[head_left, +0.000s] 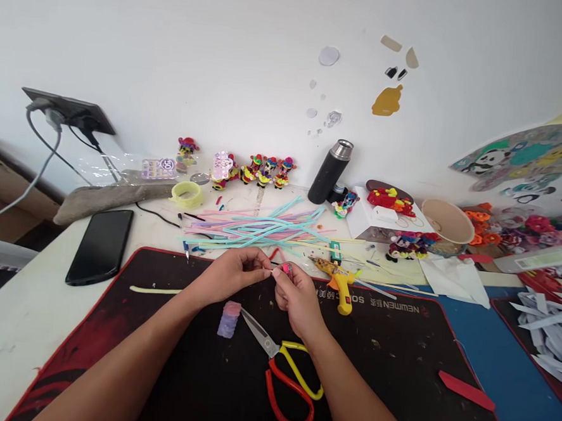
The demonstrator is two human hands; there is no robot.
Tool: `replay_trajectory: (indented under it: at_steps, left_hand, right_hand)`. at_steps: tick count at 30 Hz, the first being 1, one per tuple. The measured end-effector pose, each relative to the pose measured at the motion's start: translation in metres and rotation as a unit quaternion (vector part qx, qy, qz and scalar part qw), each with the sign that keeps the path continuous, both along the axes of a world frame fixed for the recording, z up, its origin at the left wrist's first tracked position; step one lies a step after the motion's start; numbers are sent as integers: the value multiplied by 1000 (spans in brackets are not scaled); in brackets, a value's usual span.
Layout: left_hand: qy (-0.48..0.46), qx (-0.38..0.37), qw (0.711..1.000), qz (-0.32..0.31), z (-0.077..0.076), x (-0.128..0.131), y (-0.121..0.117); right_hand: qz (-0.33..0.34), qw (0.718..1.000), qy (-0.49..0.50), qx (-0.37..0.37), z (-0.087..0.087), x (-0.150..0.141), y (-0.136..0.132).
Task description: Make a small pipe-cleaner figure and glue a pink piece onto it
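My left hand [242, 271] and my right hand [298, 295] meet above the black mat. Between my right fingers shows a small bright pink piece [285, 268], its kind too small to tell. Thumb and fingers of my left hand pinch close beside it; what they hold is mostly hidden. Below the hands lie scissors [266, 344] with one red and one yellow handle, blades slightly apart. A pink-and-purple ribbed piece [229, 320] rests at their tip. Right of my right hand is a yellow glue gun [340, 284]. One pale yellow pipe cleaner [155, 290] lies left of my left wrist.
Pastel pipe cleaners [261, 225] spread behind the mat [371, 368]. Several small figures [264, 171] stand along the wall near a black thermos [329, 173]. A phone [100, 247] and yellow tape roll [187, 194] lie left. White strips [545, 328] pile up far right.
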State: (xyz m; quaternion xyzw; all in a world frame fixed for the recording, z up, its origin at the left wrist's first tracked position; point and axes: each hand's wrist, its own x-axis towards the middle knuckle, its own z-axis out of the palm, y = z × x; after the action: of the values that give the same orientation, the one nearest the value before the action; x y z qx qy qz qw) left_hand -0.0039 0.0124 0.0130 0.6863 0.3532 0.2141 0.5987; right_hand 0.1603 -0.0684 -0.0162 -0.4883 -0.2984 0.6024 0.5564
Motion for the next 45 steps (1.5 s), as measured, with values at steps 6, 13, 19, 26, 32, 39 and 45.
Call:
replay_trajectory:
  at_steps: [6,13,19,26,32,39,45]
  left_hand:
    - [6,19,1000,5,-1,0,1]
    - [-1,5,1000,18,0,-1,3]
    - [15,-7,1000,11,3,-1,3]
    - [13,-15,1000,1,3,0,2]
    - [15,-11,1000,-8,1,-1,2]
    - [19,-10,1000,-18,-2,-2,4]
    - [31,3,999,-21,0,-3,4]
  right_hand:
    - [0,1000,4,2,-2,0,0]
    - [-7,1000,16,6,-2,1,0]
    - [-6,1000,12,7,-2,0,0]
    - [4,1000,8,8,-2,1,0]
    - [5,1000,6,10,-1,0,0]
    - [1,1000,6,6,0,0,1]
    - [0,1000,13,11,-2,0,1]
